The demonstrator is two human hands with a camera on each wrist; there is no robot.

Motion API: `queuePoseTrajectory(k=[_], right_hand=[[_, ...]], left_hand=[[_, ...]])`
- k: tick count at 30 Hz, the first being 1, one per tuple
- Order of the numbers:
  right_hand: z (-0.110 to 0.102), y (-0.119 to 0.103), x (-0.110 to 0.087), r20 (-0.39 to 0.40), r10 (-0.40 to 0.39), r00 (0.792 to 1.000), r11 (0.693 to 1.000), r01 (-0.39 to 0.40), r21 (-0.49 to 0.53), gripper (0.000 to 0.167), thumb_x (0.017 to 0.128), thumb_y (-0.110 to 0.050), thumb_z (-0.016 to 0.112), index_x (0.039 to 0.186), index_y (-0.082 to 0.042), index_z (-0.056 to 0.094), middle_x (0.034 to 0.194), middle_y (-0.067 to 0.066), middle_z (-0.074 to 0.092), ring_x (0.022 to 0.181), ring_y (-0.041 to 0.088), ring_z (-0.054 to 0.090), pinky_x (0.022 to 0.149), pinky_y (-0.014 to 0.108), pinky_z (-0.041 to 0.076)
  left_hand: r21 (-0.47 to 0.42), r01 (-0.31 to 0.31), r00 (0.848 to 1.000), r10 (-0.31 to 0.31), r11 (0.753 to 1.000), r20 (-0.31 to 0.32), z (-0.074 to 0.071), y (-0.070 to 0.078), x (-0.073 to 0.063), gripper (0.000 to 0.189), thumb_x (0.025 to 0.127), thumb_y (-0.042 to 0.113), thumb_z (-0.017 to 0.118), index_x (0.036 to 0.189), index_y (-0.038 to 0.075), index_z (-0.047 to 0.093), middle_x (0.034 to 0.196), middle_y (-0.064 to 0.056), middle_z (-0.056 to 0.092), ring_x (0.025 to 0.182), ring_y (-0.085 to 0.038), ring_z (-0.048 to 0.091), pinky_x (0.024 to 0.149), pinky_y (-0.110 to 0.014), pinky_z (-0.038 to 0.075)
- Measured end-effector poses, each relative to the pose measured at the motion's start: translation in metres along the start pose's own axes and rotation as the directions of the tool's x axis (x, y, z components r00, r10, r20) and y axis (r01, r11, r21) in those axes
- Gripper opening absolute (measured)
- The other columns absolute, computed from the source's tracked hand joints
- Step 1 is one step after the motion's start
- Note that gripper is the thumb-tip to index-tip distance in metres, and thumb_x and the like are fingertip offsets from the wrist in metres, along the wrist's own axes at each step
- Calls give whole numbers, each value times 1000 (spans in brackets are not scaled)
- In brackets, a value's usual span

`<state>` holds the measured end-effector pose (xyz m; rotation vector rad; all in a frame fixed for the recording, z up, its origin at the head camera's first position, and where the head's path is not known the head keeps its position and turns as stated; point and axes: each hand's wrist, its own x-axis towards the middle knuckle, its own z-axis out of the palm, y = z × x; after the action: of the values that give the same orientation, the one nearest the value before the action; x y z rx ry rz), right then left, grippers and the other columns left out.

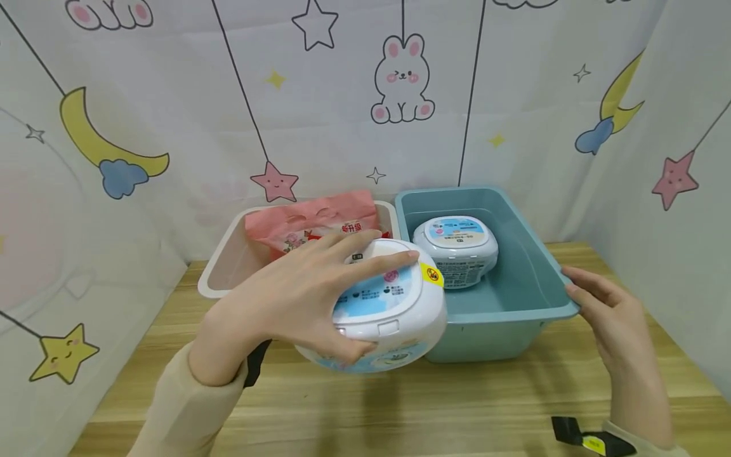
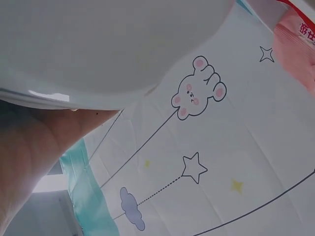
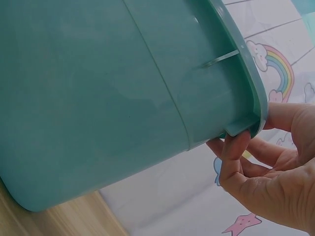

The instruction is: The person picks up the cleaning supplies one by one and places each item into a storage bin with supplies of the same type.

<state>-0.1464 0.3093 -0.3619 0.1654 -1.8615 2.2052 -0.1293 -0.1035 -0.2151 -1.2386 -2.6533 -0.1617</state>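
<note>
My left hand [image 1: 314,285] grips a white lidded tub [image 1: 419,324] from above, fingers spread over its lid and thumb on its near side. The tub is tilted, with a blue printed label and a small yellow sticker on the lid. It is held above the table, in front of the two bins. In the left wrist view its pale underside [image 2: 108,49] fills the upper left. My right hand [image 1: 613,317] pinches the right rim of the teal bin [image 1: 485,343], as the right wrist view also shows. A similar white tub [image 1: 457,251] sits inside that bin.
Left of the teal bin stands a whitish bin [image 1: 219,270], partly hidden by my left arm, with a pink printed bag [image 1: 314,216] in it. Both stand on a wood-grain table [image 1: 457,412]. A cartoon-print curtain [image 1: 342,127] hangs close behind and at both sides.
</note>
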Motion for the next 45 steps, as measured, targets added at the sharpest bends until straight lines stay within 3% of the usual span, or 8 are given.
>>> queuePoseTrajectory(k=[8,23,31,45], right_hand=[[1,0,0,2,-2,1000,1000,2,15,30,92,0,58,121,-6,66,108,-6,64,86,2,63,73,12,52],[-2,0,-1,5,17,1000,1000,-17,-2,31,92,-3,59,123,-6,64,109,-7,64,87,1,63,74,11,52],[-2,1,-1,-1,33,999,999,-33,-21,32,92,-4,60,124,-6,63,110,-7,63,88,1,63,75,11,52],[0,0,-1,-8,38,999,999,-38,-9,31,92,-4,60,123,-6,64,109,-8,64,87,1,63,76,11,52]], left_hand=[[-51,14,999,-12,999,35,-6,-2,5,88,68,60,68,145,53,25,146,5,40,125,-17,44,92,-39,45],[-55,12,998,-9,998,63,-17,-4,17,85,69,61,67,144,54,26,148,5,38,127,-15,44,96,-34,45],[-63,-58,998,60,996,24,-19,-6,26,83,70,58,66,145,48,31,141,4,43,118,-12,45,90,-27,44],[-43,-73,996,75,996,47,-21,-1,40,85,68,61,66,144,51,29,141,5,43,115,-7,41,85,-24,45]])
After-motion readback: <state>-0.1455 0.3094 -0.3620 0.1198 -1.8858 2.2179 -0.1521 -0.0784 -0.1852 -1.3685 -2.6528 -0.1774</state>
